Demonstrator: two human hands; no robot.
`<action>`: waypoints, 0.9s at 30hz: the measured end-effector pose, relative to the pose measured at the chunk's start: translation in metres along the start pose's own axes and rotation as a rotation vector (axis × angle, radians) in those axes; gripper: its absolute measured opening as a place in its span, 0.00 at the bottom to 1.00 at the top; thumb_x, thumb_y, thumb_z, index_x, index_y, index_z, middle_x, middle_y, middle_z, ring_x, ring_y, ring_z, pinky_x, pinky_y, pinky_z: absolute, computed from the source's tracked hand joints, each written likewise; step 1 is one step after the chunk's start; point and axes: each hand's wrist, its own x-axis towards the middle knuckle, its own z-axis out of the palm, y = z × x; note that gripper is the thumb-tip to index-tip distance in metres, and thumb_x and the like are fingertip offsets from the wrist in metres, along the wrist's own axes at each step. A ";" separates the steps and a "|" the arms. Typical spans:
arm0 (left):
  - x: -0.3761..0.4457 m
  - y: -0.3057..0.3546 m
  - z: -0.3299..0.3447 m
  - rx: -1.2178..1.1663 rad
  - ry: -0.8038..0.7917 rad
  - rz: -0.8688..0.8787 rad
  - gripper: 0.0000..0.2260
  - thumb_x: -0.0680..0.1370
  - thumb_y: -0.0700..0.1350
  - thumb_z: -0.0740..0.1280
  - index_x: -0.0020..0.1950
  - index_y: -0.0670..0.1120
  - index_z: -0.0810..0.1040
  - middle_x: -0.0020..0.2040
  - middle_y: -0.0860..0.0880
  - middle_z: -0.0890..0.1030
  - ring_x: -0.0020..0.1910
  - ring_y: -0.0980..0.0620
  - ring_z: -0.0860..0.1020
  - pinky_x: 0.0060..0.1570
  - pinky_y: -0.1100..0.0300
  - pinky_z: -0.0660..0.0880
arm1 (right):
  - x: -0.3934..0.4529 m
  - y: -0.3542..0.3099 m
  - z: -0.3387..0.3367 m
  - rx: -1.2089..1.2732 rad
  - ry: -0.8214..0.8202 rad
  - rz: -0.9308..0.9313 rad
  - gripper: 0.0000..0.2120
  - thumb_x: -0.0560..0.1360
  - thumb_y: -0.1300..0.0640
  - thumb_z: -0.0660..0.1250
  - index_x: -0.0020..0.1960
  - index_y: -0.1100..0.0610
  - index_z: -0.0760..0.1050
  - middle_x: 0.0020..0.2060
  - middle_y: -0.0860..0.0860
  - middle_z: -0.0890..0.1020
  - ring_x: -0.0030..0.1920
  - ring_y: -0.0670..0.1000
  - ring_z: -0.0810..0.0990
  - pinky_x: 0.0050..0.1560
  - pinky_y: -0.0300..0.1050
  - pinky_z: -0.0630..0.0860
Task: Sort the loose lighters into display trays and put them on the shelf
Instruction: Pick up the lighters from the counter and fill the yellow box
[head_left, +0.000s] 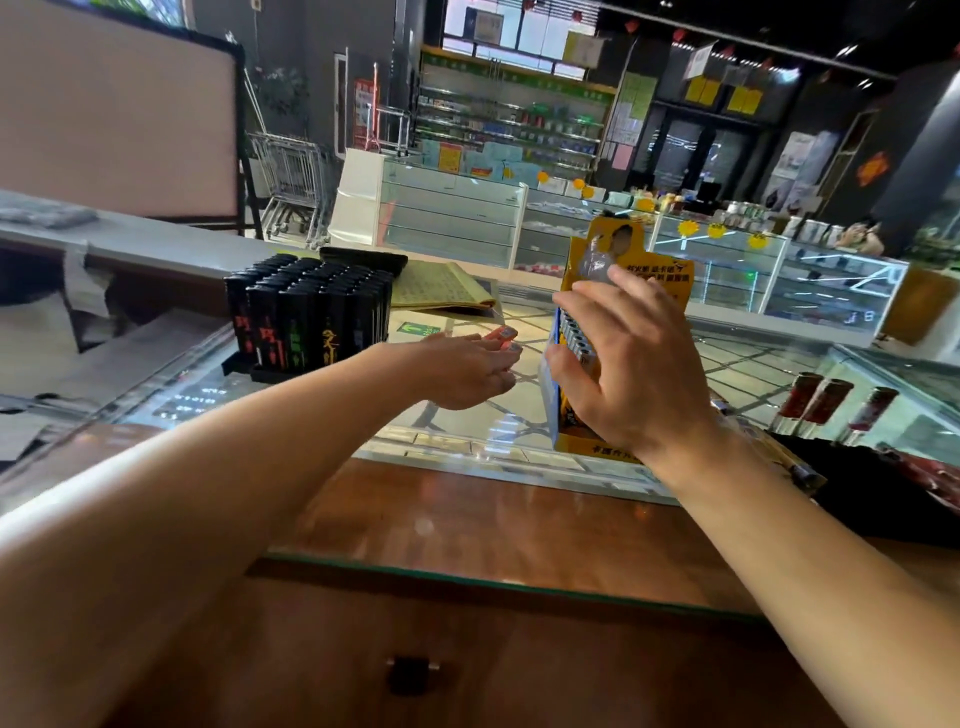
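I saw a glass-topped counter (467, 447) with a wood-grain near edge. At mid-counter my left hand (462, 371) pinched an orange lighter (500, 335), a slim translucent plastic stick with a metal cap, its long axis roughly level and its cap end pointing right toward the yellow display tray (587, 441). That tray was printed cardboard with a tall header card, standing upright right of centre; a row of silver-capped lighters (574, 332) stood packed inside. My right hand (623, 364) hovered over the tray's front with fingers spread and loose; whether it touched the tray I couldn't tell. Toward the left edge, a black tray (249, 366) held upright glossy black lighters (311, 317) in dense rows.
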 end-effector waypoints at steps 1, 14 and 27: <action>-0.008 -0.001 0.000 -0.007 0.009 0.004 0.24 0.85 0.55 0.48 0.80 0.50 0.55 0.82 0.50 0.49 0.79 0.46 0.54 0.73 0.43 0.59 | -0.003 -0.002 0.000 -0.001 -0.003 -0.002 0.26 0.77 0.42 0.56 0.67 0.56 0.75 0.64 0.55 0.79 0.71 0.60 0.69 0.71 0.57 0.61; -0.128 0.030 0.008 -0.204 0.240 0.212 0.19 0.84 0.49 0.56 0.75 0.51 0.69 0.70 0.52 0.74 0.67 0.54 0.72 0.63 0.68 0.62 | -0.048 -0.028 -0.028 0.037 0.067 -0.039 0.25 0.77 0.44 0.58 0.66 0.58 0.77 0.65 0.57 0.77 0.71 0.62 0.67 0.70 0.63 0.63; -0.091 0.032 0.004 -0.249 0.278 -0.142 0.29 0.76 0.56 0.70 0.74 0.47 0.69 0.66 0.48 0.78 0.61 0.47 0.75 0.56 0.57 0.69 | -0.064 -0.019 -0.025 0.079 0.013 0.069 0.27 0.76 0.43 0.58 0.68 0.58 0.74 0.67 0.56 0.75 0.72 0.60 0.65 0.72 0.57 0.61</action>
